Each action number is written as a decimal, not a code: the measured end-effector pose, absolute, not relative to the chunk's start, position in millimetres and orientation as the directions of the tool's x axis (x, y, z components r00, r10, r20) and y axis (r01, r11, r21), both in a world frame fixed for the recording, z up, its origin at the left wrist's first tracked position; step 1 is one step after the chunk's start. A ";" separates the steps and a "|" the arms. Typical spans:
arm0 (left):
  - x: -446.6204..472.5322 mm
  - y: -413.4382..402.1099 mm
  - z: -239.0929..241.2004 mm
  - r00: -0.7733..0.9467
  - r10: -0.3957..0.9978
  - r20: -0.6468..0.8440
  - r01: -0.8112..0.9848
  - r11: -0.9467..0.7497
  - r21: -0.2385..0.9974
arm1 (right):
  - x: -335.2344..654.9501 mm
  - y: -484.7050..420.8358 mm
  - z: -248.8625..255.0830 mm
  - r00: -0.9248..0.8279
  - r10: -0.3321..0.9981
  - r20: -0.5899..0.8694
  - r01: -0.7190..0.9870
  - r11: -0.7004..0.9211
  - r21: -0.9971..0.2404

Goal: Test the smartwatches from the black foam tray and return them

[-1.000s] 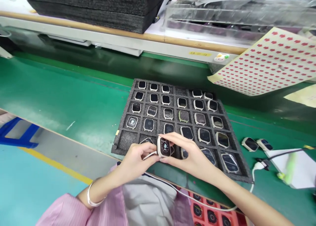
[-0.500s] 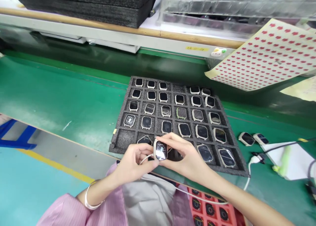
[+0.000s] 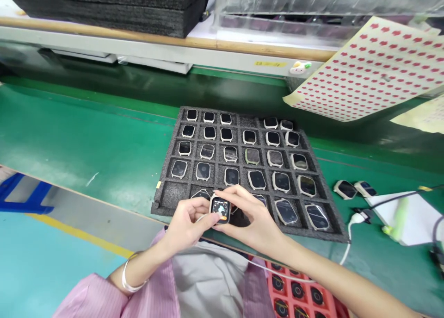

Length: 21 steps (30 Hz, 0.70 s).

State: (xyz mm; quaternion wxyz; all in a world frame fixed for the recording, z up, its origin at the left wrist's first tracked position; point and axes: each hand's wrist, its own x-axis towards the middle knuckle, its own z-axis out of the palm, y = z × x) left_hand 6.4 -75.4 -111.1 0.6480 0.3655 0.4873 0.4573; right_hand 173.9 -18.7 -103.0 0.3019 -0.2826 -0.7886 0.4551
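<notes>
A smartwatch (image 3: 219,208) without a strap is held up over the near edge of a black foam tray (image 3: 166,195). Its screen is lit with a watch face. My left hand (image 3: 187,223) grips it from the left, thumb tip over the lower screen, with the white charging cable (image 3: 255,262) running to its fingers. From the right, my right hand (image 3: 255,221) holds the case edges between thumb and fingers. How the cable meets the back of the watch is hidden. Rows of similar watches, mostly dark-screened, lie in the tray's compartments.
Two loose watches (image 3: 345,189) lie right of the tray, by a white plug (image 3: 358,217) and white card (image 3: 409,221). Below the bench edge is a red tray (image 3: 289,285) of round parts. A sheet of red arrow stickers (image 3: 367,68) hangs from the shelf (image 3: 236,53).
The watch has tilted to face me more and moved slightly left. My left thumb has moved onto its screen, where the watch face now shows clearly.
</notes>
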 end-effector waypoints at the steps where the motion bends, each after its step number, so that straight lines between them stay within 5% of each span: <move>1: 6.7 -75.3 -112.7 0.106 0.949 -0.297 -0.232 0.314 0.921 | 174.3 -19.0 -104.0 -0.662 0.715 0.222 0.169 0.431 -0.886; 12: -14.7 -91.5 -121.1 0.368 0.874 -0.317 -0.172 0.399 0.901 | 164.5 22.7 -77.2 -0.735 0.657 0.171 0.303 0.543 -0.783; 21: -18.7 -108.0 -127.4 0.622 0.660 -0.422 -0.055 0.574 0.817 | 82.6 10.9 -103.4 -0.908 0.395 0.141 0.333 0.883 -0.330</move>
